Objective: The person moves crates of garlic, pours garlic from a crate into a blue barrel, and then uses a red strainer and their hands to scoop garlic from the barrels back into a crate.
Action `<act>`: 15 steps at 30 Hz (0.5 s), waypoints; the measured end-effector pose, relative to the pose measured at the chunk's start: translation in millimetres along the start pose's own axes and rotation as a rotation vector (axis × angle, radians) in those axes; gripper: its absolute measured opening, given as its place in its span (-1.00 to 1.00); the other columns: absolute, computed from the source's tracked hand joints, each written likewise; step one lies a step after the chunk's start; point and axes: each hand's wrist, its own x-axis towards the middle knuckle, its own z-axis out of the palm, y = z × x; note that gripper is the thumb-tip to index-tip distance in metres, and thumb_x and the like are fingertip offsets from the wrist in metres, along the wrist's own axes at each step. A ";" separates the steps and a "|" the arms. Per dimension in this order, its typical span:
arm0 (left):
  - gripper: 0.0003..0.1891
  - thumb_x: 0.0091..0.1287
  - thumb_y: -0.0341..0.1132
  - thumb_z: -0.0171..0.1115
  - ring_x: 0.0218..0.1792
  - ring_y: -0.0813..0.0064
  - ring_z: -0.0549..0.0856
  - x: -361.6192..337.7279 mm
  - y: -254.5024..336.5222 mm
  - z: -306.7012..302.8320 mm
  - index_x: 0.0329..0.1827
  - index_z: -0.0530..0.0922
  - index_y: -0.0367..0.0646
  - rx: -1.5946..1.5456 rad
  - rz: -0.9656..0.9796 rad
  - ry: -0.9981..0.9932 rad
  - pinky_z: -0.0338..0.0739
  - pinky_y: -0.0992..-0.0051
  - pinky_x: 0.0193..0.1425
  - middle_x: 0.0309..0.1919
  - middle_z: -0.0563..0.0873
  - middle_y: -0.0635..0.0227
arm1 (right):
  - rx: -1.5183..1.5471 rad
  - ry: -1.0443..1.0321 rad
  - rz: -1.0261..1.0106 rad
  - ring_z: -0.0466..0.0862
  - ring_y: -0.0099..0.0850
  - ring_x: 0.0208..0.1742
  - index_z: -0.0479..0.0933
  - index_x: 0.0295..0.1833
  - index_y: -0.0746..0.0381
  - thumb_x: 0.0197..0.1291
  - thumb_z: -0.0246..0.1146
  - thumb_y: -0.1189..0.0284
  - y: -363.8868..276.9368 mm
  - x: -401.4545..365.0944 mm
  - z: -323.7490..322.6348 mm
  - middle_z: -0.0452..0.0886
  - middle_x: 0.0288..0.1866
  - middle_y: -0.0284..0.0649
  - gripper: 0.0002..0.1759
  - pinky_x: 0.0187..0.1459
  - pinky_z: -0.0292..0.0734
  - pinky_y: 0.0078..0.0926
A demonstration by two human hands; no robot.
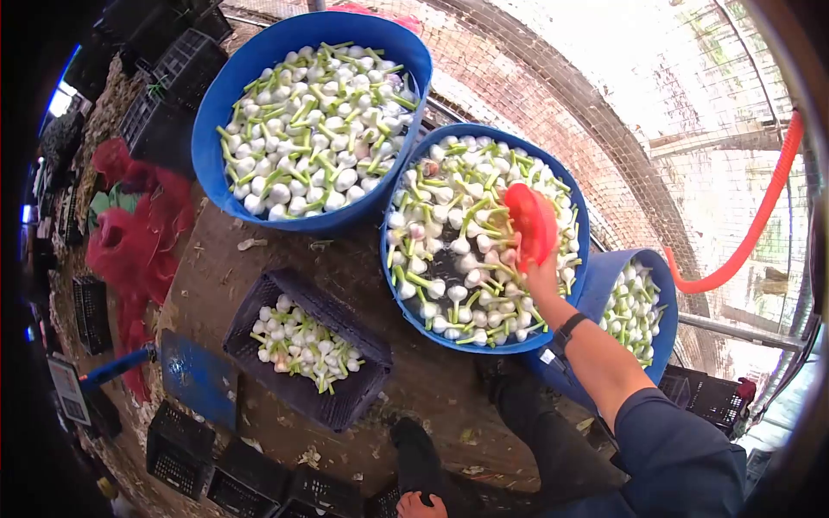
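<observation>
My right hand is closed on a red plastic bowl, which is tilted over the middle blue tub. Garlic bulbs with short green stems float on dark water around it. A wristband shows on that forearm. Down at the bottom edge, my left hand rests against my dark trousers, with its fingers partly spread and nothing visible in it.
A larger blue tub of garlic stands at the upper left, another at the right. A dark crate holds garlic on the floor. Black crates line the bottom left. Red netting, a blue-framed scale and a red hose are around.
</observation>
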 end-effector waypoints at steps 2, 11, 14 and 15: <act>-0.60 0.35 -0.07 0.16 0.15 0.03 0.54 5.3 7.3 -4.2 0.03 0.62 -0.21 -0.013 -0.016 -0.056 0.43 0.04 0.22 0.09 0.63 0.10 | 0.210 -0.194 0.324 0.62 -0.18 -0.22 0.05 0.47 0.23 0.29 0.07 0.50 -31.5 6.9 10.3 0.53 0.03 0.06 -0.35 -0.29 0.52 -0.27; -0.65 0.35 -0.11 0.17 0.12 0.04 0.55 13.8 29.5 -5.3 -0.03 0.64 -0.20 0.067 -0.080 -0.056 0.42 0.05 0.23 0.03 0.66 0.10 | 0.911 -0.794 1.128 0.48 -0.47 -0.62 0.38 -0.08 0.18 0.38 0.10 0.35 -65.1 28.7 106.7 0.52 -0.44 -0.26 -0.85 -0.71 0.28 -0.57; -0.65 0.35 -0.11 0.17 0.13 0.03 0.55 10.0 34.4 -5.9 -0.03 0.64 -0.20 0.053 -0.058 -0.009 0.41 0.06 0.25 0.02 0.66 0.09 | 1.087 -0.869 1.173 0.44 -0.49 -0.61 0.39 -0.07 0.19 0.38 0.08 0.32 -51.0 31.4 120.6 0.52 -0.42 -0.27 -0.83 -0.70 0.27 -0.59; -0.65 0.35 -0.11 0.17 0.13 0.03 0.55 8.8 35.4 -5.3 -0.03 0.64 -0.20 0.055 -0.062 -0.009 0.41 0.06 0.25 0.02 0.66 0.09 | 1.145 -0.898 1.167 0.42 -0.51 -0.60 0.39 -0.08 0.18 0.39 0.07 0.29 -45.3 32.7 115.2 0.52 -0.41 -0.28 -0.82 -0.69 0.25 -0.61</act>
